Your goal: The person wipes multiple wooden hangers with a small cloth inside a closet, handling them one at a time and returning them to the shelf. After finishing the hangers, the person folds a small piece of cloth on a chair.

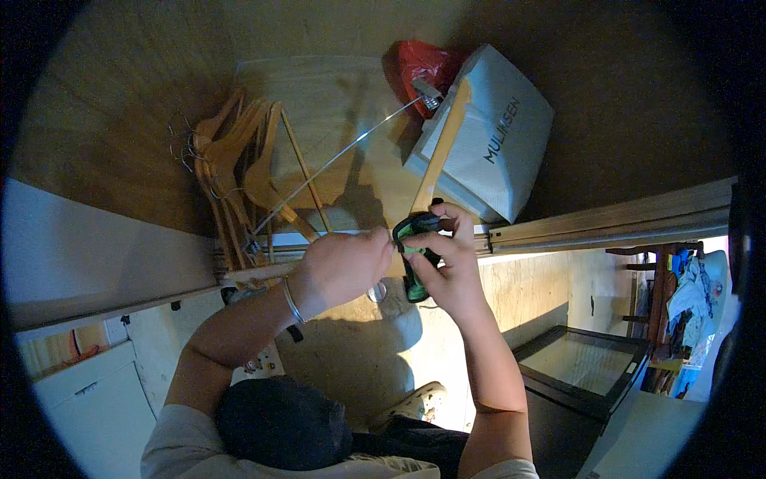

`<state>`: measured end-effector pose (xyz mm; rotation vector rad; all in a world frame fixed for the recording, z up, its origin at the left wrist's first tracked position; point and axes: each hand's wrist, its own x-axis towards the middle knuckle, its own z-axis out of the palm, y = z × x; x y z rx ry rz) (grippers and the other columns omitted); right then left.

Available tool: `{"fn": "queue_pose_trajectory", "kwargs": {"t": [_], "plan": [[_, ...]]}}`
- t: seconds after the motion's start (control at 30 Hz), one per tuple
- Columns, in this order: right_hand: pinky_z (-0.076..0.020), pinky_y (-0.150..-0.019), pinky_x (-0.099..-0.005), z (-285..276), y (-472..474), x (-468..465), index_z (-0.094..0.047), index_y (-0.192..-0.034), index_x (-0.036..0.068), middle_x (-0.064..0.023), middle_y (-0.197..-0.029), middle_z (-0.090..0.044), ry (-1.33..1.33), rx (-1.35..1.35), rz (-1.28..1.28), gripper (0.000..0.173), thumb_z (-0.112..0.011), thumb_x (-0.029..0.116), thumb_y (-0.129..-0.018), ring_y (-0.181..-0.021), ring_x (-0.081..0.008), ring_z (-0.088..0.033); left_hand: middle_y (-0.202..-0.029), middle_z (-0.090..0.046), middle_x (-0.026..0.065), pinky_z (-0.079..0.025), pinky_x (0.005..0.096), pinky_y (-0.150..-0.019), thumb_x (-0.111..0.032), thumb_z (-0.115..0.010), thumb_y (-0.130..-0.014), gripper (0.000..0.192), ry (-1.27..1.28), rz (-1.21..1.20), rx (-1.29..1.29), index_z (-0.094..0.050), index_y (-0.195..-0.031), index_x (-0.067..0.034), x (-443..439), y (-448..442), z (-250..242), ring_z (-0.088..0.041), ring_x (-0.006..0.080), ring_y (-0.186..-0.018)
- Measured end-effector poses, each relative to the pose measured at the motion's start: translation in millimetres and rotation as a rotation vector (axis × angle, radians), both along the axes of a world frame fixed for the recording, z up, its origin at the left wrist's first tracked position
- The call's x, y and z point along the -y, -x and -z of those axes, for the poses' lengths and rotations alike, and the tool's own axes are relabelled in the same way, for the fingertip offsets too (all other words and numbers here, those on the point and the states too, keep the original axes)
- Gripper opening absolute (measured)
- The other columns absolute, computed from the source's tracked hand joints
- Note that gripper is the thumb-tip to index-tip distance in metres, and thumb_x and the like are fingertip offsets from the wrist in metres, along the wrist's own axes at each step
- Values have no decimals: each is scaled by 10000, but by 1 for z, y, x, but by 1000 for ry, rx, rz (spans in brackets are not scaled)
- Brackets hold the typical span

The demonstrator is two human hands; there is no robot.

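Observation:
At the middle of the view my right hand (446, 263) grips a small black and green fabric item (416, 257), its exact kind unclear. My left hand (347, 266), blurred, is closed beside the item's left edge; whether it pinches part of it is hidden. A wooden clothes hanger (443, 149) rises behind the right hand, partly covered by the item. To the left, several wooden hangers (230, 161) with metal hooks hang close together. A thin metal rod (335, 158) runs slantwise above my hands.
A grey lettered box or bag (508, 138) and a red plastic bag (422, 66) sit inside the wooden cabinet. Its edge rail (610, 230) crosses at the right. Below are a black-framed cabinet (583, 362) and a clog-style shoe (419, 404). Clothes (688, 299) lie at far right.

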<state>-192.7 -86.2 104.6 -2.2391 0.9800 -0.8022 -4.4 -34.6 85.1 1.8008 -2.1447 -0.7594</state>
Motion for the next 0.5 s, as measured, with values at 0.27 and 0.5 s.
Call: {"fn": "queue_pose_trajectory", "kwargs": {"t": [0.27, 0.5], "plan": [[-464, -883, -332, 24, 5, 39, -493, -1285, -1, -151, -1157, -534, -60, 470, 463, 577, -788, 68, -793, -1026, -236, -547, -626, -621, 130, -521, 463, -502, -317, -425, -1019, 328, 10, 243, -85, -564, -976, -24, -19, 26, 4, -647, 306, -540], [-474, -787, -328, 27, -1, 5, -602, -1018, -25, -83, -888, -644, -568, 424, 540, 376, -663, 341, -957, -840, -163, -565, -568, -602, 75, -525, 395, -455, -313, -475, -1008, 280, 114, 152, 56, -559, -889, -74, -13, 23, 7, -641, 253, -494]]}}
